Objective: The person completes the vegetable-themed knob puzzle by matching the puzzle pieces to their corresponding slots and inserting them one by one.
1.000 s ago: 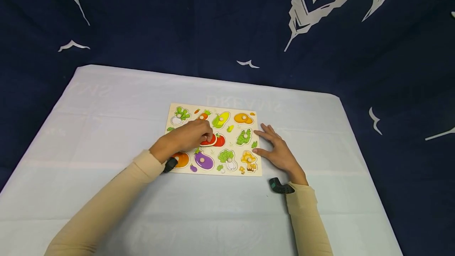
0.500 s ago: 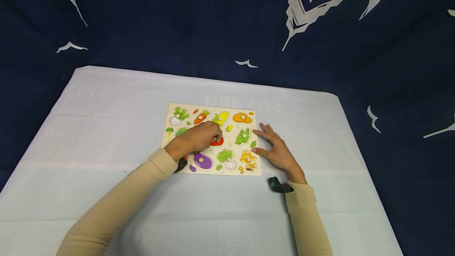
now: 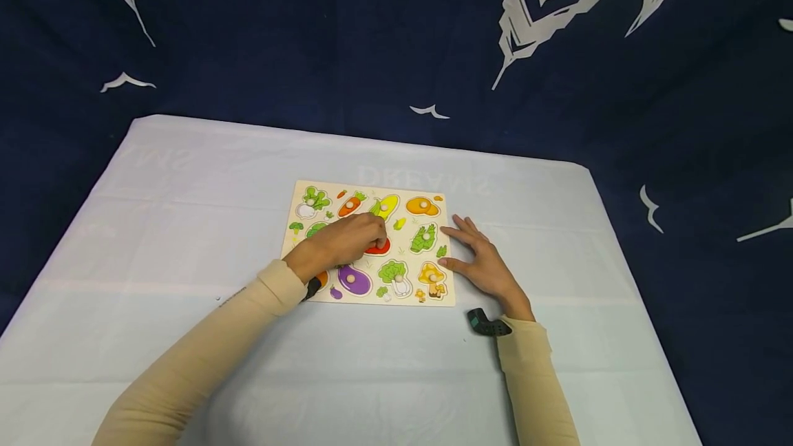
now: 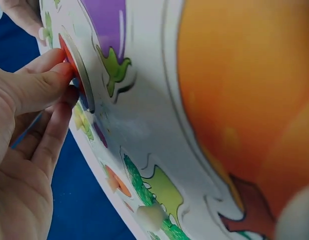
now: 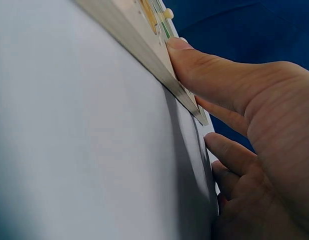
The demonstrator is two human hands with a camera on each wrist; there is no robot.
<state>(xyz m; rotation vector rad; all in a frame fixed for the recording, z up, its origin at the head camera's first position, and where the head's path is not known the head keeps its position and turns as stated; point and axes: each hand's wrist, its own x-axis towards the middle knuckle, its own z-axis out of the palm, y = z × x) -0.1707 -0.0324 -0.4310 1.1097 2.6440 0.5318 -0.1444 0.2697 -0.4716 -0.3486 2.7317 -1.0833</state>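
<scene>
A wooden puzzle board [image 3: 372, 301] with knobbed vegetable pieces lies on the table. My left hand [image 3: 347, 236] reaches over its middle and pinches a red tomato piece [image 3: 379, 248]. Fingers cover most of that piece in the head view. The left wrist view shows thumb and fingertips on the tomato piece [image 4: 84, 75], whose pale edge stands out from the board face; whether it sits fully flat I cannot tell. My right hand [image 3: 486, 263] rests at the board's right edge, fingers extended. In the right wrist view its thumb [image 5: 194, 65] touches the board's rim.
Around the left hand lie an eggplant piece [image 3: 354, 280], a corn piece [image 3: 389, 205], a carrot piece [image 3: 351, 204] and a mushroom piece [image 3: 432, 279]. A white cloth [image 3: 204, 177] covers the table. A dark blue curtain [image 3: 279, 40] hangs behind it.
My left hand has moved right with the tomato piece, onto the printed tomato in the board's middle, then stayed almost still. The right hand keeps its place.
</scene>
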